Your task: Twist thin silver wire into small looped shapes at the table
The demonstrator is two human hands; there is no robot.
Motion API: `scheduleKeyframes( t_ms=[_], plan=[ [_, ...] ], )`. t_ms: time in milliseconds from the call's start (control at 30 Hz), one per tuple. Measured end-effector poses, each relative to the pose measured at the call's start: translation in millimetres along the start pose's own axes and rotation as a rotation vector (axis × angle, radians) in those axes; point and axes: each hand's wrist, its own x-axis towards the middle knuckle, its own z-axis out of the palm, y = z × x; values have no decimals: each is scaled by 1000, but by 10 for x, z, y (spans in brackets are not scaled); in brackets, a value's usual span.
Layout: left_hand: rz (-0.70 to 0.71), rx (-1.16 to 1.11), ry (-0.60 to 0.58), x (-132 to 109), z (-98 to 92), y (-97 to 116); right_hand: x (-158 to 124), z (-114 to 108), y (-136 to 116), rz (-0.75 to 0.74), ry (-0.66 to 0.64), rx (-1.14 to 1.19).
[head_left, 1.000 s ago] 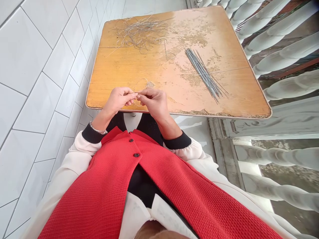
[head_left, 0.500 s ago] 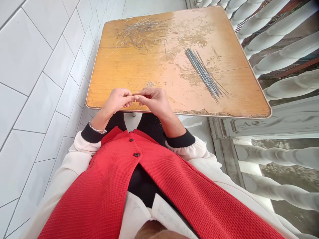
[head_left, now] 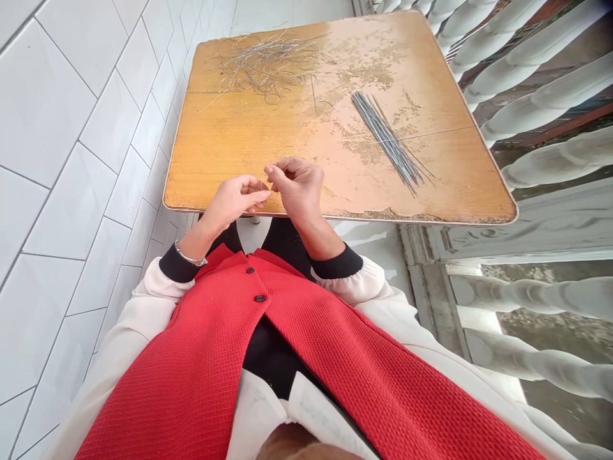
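Note:
My left hand (head_left: 234, 203) and my right hand (head_left: 299, 190) hover just above the near edge of a worn wooden table top (head_left: 239, 147). Both pinch a fine wire (head_left: 269, 188), which is barely visible between the fingertips. Its exact shape is hard to make out. A loose tangle of thin wire (head_left: 265, 64) lies at the far end of the table. A bundle of straight metal rods (head_left: 387, 140) lies at the right, beyond both hands.
A white tiled wall (head_left: 96, 160) runs along the left side. Pale turned balusters (head_left: 541, 89) line the right side, beyond the table's edge. The table's varnish is worn and chipped, especially along the near edge. My red waistcoat and knees lie below it.
My hands have drawn slightly apart, and their fingertips no longer meet. My right hand has lifted toward the far side of the table. The view has shifted slightly.

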Motion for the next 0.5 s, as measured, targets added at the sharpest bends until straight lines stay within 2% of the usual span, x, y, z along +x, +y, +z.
scheduleKeyframes(
  t_ms=[100,200,300,500],
  plan=[
    [-8,-128,-42,-8,117,-90,3,-4,20,18,13,-1],
    [-30,-165,-35,-8,175,-113,17,-39,-13,53,-32,32],
    [-44,-84,-61,-8,135,-70,35,-86,-71,87,-124,74],
    [-77,230,-223,-7,-48,53,58,-196,-112,161,-323,24]
  ],
)
